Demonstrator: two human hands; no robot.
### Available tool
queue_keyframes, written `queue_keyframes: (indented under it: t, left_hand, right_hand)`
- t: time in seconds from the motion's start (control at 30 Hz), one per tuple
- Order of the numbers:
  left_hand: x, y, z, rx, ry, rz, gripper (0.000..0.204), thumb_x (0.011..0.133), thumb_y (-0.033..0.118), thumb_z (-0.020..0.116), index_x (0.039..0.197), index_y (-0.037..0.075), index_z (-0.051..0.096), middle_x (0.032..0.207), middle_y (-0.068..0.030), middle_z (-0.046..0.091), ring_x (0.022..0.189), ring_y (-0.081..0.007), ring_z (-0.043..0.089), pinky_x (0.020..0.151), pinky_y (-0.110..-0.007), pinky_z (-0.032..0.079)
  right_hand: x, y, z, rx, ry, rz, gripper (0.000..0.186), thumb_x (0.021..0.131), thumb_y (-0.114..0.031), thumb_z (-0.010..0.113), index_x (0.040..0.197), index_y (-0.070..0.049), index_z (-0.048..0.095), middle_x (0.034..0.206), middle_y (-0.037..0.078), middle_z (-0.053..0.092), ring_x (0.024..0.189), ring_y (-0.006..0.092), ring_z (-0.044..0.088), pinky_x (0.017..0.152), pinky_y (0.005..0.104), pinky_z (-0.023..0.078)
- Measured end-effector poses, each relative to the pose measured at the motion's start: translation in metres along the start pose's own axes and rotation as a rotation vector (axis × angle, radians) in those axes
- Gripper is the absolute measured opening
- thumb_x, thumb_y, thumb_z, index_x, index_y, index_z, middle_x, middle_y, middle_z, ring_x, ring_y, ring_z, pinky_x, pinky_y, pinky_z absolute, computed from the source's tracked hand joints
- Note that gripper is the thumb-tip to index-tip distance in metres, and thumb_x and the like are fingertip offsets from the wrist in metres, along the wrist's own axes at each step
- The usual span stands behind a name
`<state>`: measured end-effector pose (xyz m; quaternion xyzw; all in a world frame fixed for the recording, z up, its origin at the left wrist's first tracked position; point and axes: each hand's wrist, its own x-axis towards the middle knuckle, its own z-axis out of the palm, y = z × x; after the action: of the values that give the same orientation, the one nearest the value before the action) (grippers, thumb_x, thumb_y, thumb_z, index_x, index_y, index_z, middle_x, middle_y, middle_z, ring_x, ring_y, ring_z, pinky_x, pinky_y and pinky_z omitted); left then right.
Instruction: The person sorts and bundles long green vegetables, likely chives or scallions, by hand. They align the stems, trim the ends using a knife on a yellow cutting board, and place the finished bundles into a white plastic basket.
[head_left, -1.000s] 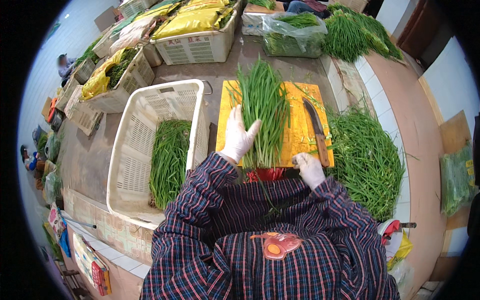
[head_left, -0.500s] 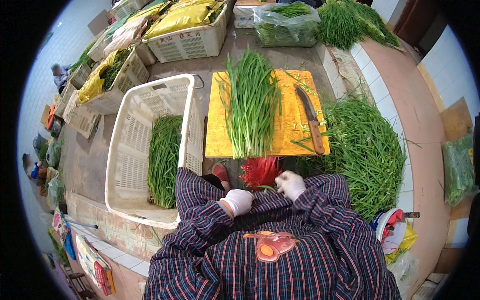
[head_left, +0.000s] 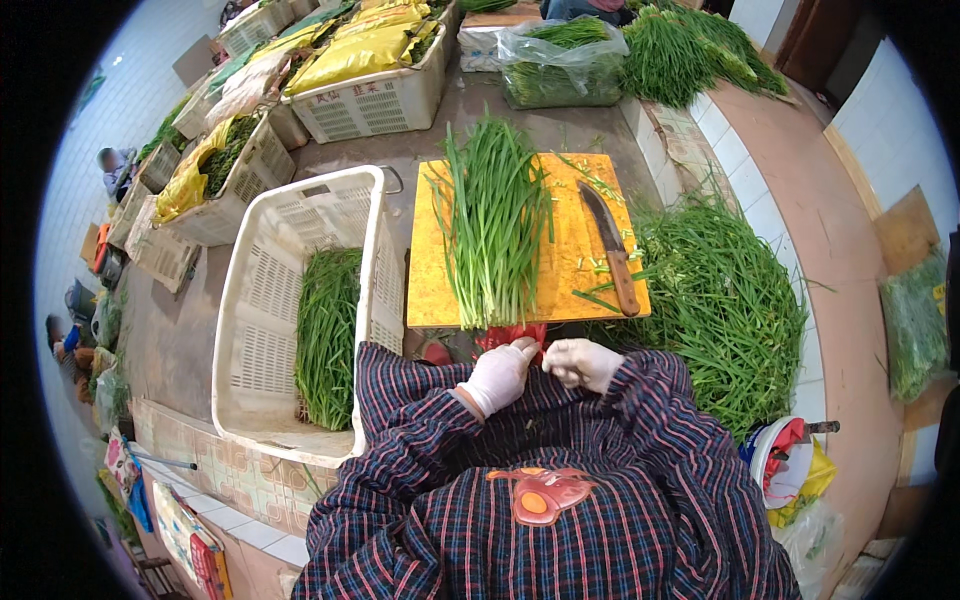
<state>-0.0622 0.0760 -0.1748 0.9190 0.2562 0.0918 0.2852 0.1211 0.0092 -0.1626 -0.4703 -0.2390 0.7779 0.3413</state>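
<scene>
A bundle of thin red strips hangs at the near edge of the yellow cutting board. My gloved left hand is closed at these strips, its fingertips pressed together on them. Close on its right, my gloved right hand is pinched; a red strand shows by its fingertips, but what they hold is hidden. A bunch of green Chinese chives lies lengthwise on the board, pale stem ends toward me. To its right rests a knife with a wooden handle, among small chive cuttings.
Left of the board stands a white plastic crate with chives inside. A large heap of loose chives lies on the right. Beyond are filled crates and a bagged bunch. A white bucket stands near my right side.
My left hand has moved forward and right to the red strips, closer to my right hand. The right hand has shifted slightly and turned its pinched fingers toward the left one.
</scene>
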Motion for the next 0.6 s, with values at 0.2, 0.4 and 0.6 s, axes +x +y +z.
queue_keyframes:
  t: [0.2, 0.4, 0.6]
  left_hand:
    - [-0.029, 0.023, -0.058, -0.191, 0.15, 0.141, 0.034, 0.075, 0.002, 0.05, 0.109, 0.004, 0.056, 0.101, -0.0167, 0.059, 0.09, -0.0337, 0.058, 0.076, -0.038, 0.048]
    - [-0.032, 0.017, -0.094, -0.411, 0.242, -0.072, 0.023, 0.082, -0.005, 0.049, 0.102, 0.0, 0.06, 0.088, -0.0093, 0.062, 0.075, -0.0163, 0.06, 0.07, -0.025, 0.048]
    - [-0.008, 0.022, -0.097, -0.323, 0.777, 0.019, 0.029, 0.083, -0.002, 0.051, 0.111, 0.002, 0.056, 0.098, -0.0091, 0.061, 0.08, -0.0168, 0.058, 0.07, -0.025, 0.048]
  right_hand:
    - [-0.083, -0.046, 0.04, 0.202, -0.648, -0.636, 0.007, 0.081, -0.008, 0.06, 0.076, -0.004, 0.056, 0.07, 0.008, 0.055, 0.051, 0.0111, 0.044, 0.047, 0.0239, 0.034]
    - [-0.075, -0.057, 0.018, 0.117, 0.111, -0.543, 0.007, 0.085, -0.01, 0.058, 0.085, -0.004, 0.059, 0.084, 0.008, 0.061, 0.067, 0.0086, 0.055, 0.058, 0.0186, 0.045]
    - [-0.081, -0.049, 0.021, 0.449, -0.008, -0.781, 0.014, 0.09, -0.018, 0.051, 0.089, -0.005, 0.056, 0.088, 0.01, 0.06, 0.065, 0.0103, 0.055, 0.055, 0.0214, 0.044]
